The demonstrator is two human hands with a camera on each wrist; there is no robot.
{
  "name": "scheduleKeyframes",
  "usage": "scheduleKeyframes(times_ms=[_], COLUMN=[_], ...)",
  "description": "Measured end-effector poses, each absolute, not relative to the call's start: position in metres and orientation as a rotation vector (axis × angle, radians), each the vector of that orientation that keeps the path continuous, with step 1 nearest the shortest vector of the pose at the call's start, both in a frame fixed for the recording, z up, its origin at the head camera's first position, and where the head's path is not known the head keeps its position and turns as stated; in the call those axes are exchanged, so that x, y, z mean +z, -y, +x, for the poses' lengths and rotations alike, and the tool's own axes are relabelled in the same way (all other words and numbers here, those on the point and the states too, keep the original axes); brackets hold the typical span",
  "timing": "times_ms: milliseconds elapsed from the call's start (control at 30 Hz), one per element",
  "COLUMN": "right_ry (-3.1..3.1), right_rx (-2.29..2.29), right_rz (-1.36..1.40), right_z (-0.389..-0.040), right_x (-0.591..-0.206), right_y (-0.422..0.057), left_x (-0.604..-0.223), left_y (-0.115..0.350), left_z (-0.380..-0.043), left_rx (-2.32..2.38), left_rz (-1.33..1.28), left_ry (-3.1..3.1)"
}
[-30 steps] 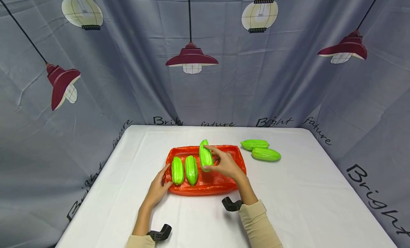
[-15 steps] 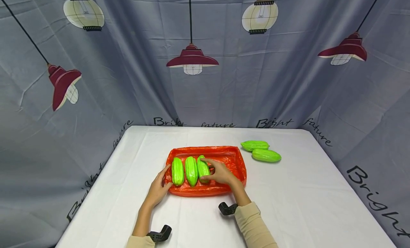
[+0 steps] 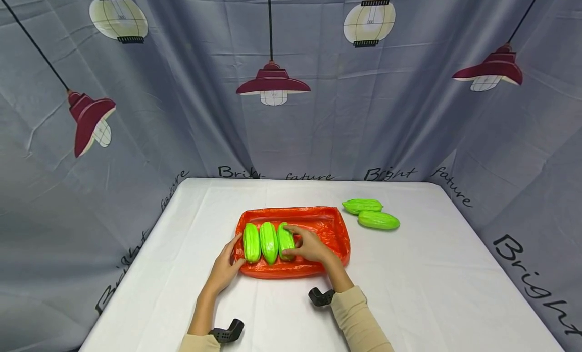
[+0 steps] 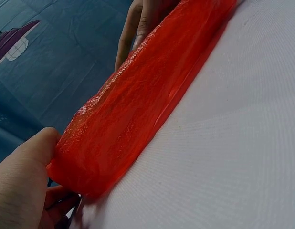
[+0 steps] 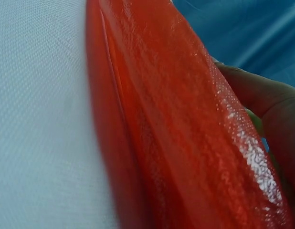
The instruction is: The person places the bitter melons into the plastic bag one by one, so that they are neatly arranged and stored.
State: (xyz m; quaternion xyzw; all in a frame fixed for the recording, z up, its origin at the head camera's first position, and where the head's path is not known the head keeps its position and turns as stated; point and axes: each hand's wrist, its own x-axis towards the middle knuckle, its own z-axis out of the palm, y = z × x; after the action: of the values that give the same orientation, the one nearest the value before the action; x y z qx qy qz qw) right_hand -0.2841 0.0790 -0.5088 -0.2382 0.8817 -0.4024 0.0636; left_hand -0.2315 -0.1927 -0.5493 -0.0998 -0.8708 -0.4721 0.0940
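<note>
Three light-green ridged vegetables, shaped like short cucumbers, lie side by side in a red tray [image 3: 325, 223] that looks wrapped in shiny plastic. My right hand [image 3: 311, 245] pinches the rightmost vegetable [image 3: 284, 241] between thumb and fingers. It lies right beside the middle vegetable [image 3: 269, 243], and the left vegetable [image 3: 251, 243] is by the tray's left end. My left hand [image 3: 224, 265] holds the tray's left end, with the thumb [image 4: 35, 148] at the corner in the left wrist view. The tray wall [image 5: 185, 133] hides most of the right hand's work in the right wrist view.
Two more green vegetables lie on the white table [image 3: 436, 271] beyond the tray's right end: a rear vegetable [image 3: 362, 205] and a front vegetable [image 3: 379, 220]. A grey curtain [image 3: 204, 104] printed with lamps surrounds the table's back and sides.
My right hand has lowered the third vegetable into the tray and shifted it left. The middle vegetable has moved slightly left too. My left hand stays at the tray's left end.
</note>
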Motion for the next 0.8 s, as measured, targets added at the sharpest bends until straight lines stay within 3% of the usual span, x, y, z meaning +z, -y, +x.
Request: scheduleKeyframes(times_ms=[800], right_ry=[-2.632], right_rx=[-1.246], right_rz=[-0.726], right_z=[-0.2861], right_x=[-0.5121], right_y=[-0.0796], left_x=[-0.5455], left_y=[0.1924], left_z=[-0.2305], left_rx=[-1.526], left_rz=[-0.276], left_ry=[2.541])
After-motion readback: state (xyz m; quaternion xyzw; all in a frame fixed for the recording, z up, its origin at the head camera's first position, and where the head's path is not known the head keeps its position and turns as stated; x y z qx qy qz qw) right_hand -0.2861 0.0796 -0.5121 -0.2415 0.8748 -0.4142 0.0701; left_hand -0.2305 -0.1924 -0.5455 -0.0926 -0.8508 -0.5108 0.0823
